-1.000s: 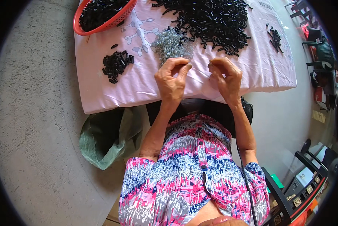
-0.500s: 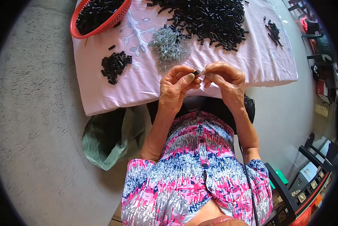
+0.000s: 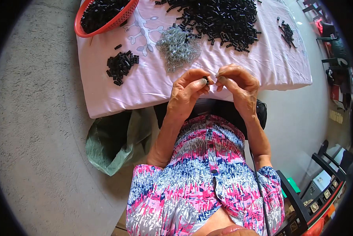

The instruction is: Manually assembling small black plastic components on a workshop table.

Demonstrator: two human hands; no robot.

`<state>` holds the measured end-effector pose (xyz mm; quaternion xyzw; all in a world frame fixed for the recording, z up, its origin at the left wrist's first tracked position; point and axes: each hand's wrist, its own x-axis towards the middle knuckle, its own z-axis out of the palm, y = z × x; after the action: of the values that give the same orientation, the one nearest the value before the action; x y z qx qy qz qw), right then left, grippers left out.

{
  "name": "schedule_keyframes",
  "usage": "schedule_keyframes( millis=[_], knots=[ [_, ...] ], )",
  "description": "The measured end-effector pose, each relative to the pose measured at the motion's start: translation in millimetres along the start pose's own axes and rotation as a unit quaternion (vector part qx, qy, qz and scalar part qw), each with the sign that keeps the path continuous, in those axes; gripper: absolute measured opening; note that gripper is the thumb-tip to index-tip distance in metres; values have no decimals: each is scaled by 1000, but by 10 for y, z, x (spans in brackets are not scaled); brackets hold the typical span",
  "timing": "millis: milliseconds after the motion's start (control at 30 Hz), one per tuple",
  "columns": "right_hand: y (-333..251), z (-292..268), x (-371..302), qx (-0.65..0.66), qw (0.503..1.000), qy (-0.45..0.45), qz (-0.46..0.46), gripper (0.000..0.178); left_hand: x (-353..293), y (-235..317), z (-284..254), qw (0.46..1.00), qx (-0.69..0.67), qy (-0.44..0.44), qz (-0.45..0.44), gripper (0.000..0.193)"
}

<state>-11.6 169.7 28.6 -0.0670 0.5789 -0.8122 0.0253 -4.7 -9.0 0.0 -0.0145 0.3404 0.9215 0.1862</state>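
Over the near edge of the table, my left hand (image 3: 185,91) pinches a small black plastic tube (image 3: 206,80) between thumb and forefinger. Close beside it, my right hand (image 3: 241,83) grips a tiny silvery spring (image 3: 217,75) in its fingertips, a narrow gap from the tube. Just beyond the hands lies a heap of silvery springs (image 3: 177,49). A large pile of black plastic tubes (image 3: 223,23) spreads behind it, and a smaller pile of black tubes (image 3: 121,67) sits to the left.
A red plastic basket (image 3: 105,28) with black parts stands at the far left of the pink cloth-covered table (image 3: 145,90). Some thin black pieces (image 3: 287,35) lie at the right. An open green sack (image 3: 105,151) is below the table's left side; a black chair frame (image 3: 308,204) stands lower right.
My hands have shifted slightly right. The left fingers now cover more of the black tube, and the spring in my right fingertips shows more clearly.
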Motion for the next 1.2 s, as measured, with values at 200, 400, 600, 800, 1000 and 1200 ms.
schedule_keyframes(
  millis=[200, 400, 600, 800, 1000, 1200],
  knots=[
    [-45, 56, -70, -19, 1000, 9, 12, 19, -14, -42, 7, 998, -63, 17, 0, 18],
    [12, 71, -39, -136, 987, 14, -82, 19, -9, -63, -56, 998, -68, -3, -7, 17],
    [-24, 71, -10, -312, 929, -15, -197, 20, -21, -76, -46, 999, -43, -4, 15, 17],
    [-9, 120, -26, -320, 930, -19, -179, 24, 21, -91, 19, 996, -80, 31, 16, 14],
    [-45, -20, 122, -231, 969, 50, -74, 13, 62, -110, -98, 993, -113, -6, 34, 12],
    [157, -49, 661, -505, 843, 96, -157, 14, 140, -158, -172, 988, -113, -70, 81, 14]
  ],
)
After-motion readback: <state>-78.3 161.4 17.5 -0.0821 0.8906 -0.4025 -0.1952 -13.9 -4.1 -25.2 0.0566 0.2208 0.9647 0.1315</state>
